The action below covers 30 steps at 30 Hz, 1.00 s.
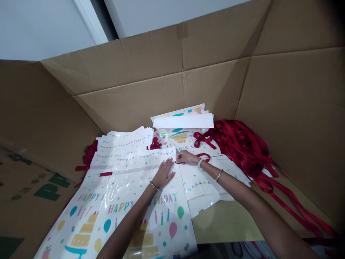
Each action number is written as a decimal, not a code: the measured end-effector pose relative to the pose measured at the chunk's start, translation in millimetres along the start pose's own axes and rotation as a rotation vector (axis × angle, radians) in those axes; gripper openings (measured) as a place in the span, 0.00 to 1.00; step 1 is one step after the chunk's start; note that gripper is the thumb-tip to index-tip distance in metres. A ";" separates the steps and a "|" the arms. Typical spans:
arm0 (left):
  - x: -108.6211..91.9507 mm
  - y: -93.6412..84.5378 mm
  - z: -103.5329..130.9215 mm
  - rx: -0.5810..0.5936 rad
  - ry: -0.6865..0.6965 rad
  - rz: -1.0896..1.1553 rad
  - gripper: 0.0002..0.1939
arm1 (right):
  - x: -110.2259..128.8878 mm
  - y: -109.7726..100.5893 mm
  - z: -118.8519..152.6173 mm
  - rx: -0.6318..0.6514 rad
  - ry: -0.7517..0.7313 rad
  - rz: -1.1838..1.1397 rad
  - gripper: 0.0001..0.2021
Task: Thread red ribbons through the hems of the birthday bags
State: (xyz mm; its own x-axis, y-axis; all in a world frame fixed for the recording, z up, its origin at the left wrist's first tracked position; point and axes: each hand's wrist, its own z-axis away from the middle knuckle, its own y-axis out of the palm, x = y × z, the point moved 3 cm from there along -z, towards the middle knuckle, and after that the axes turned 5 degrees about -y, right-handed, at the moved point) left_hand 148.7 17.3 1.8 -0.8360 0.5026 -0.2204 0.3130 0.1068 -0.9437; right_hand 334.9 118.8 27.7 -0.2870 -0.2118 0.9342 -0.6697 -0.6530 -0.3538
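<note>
A glossy white sheet printed with HAPPY BIRTHDAY, balloons and a cake [172,201] lies over similar sheets in front of me. My left hand [162,175] rests flat near its upper right corner, fingers stretched out, holding nothing. At that sheet's right edge, my right hand [185,157] is closed in a pinch on a thin red ribbon [205,157], which loops out behind the wrist. The ribbon's end in the fingertips is mostly hidden. Further left, a short red strip [106,174] shows on the sheets.
A big heap of red ribbons [239,144] lies at the right, its strands hanging over the table edge [223,223]. More printed sheets [129,140] are piled behind my hands. Red bows [201,139] lie among them. Tall cardboard walls [140,79] enclose the back and sides.
</note>
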 end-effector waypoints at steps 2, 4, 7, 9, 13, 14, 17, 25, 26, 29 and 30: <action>-0.5 1.6 0.3 0.010 0.009 -0.041 0.30 | 2.3 -1.9 4.0 0.034 0.018 -0.022 0.12; -0.7 2.9 0.2 0.009 0.012 -0.073 0.31 | 3.7 -6.6 8.8 0.040 0.036 -0.048 0.15; -1.3 3.6 0.0 0.004 0.010 -0.098 0.30 | 4.4 -17.1 17.3 0.030 0.028 0.038 0.14; -1.9 3.6 0.2 0.005 0.008 -0.104 0.31 | 5.0 -24.5 25.1 0.029 -0.028 0.239 0.10; -2.3 4.1 0.8 0.002 0.002 -0.103 0.31 | 1.5 -38.8 45.4 -0.059 -0.088 0.612 0.04; -2.2 4.3 1.0 0.001 0.000 -0.102 0.31 | -0.6 -41.2 49.3 -0.073 -0.095 0.643 0.05; -1.5 4.3 1.3 -0.008 -0.004 -0.099 0.30 | -7.4 -42.4 50.8 -0.039 -0.152 0.662 0.07; -2.8 -0.8 0.8 -0.016 0.003 -0.093 0.29 | 1.7 -16.4 15.8 -0.006 -0.334 0.683 0.07; -3.1 -1.1 0.6 -0.017 0.005 -0.094 0.29 | 4.9 -14.4 15.1 -0.008 -0.332 0.682 0.07; -2.8 -1.2 0.1 -0.023 0.005 -0.098 0.29 | 9.1 -20.7 22.0 -0.018 -0.226 0.652 0.05; -2.2 -0.8 -0.2 -0.021 0.000 -0.098 0.29 | 8.7 -27.2 26.7 -0.026 -0.185 0.633 0.06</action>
State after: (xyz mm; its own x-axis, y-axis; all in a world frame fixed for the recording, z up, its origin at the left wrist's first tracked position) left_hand 150.3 16.3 3.1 -0.8629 0.4892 -0.1270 0.2391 0.1737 -0.9553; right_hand 368.9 115.3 46.6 -0.5103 -0.6719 0.5367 -0.4269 -0.3439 -0.8364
